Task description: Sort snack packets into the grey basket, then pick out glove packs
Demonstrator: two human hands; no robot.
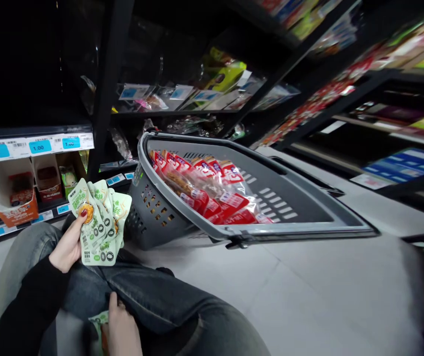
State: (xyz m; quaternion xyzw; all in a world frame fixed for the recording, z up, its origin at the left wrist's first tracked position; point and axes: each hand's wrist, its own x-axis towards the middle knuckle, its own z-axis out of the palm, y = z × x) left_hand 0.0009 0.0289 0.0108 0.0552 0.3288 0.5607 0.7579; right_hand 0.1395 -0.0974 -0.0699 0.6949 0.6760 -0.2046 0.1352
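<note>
My left hand [68, 244] is closed on a fanned stack of several pale green snack packets [102, 222], held above my jeans-clad knees. My right hand [120, 329] is low between my legs, its fingers curled onto one more green packet [98, 320] that is mostly hidden. A grey plastic shopping basket [308, 225] stands tilted on the floor just right of the packets. It holds several red and clear snack bags [212, 190].
Dark shelving surrounds me. The low left shelf carries blue price tags [39, 146] and orange-white display boxes [13, 193]. More packaged goods fill the shelves behind and to the right [319, 99]. Light grey floor tiles [308, 296] spread in front of my knees.
</note>
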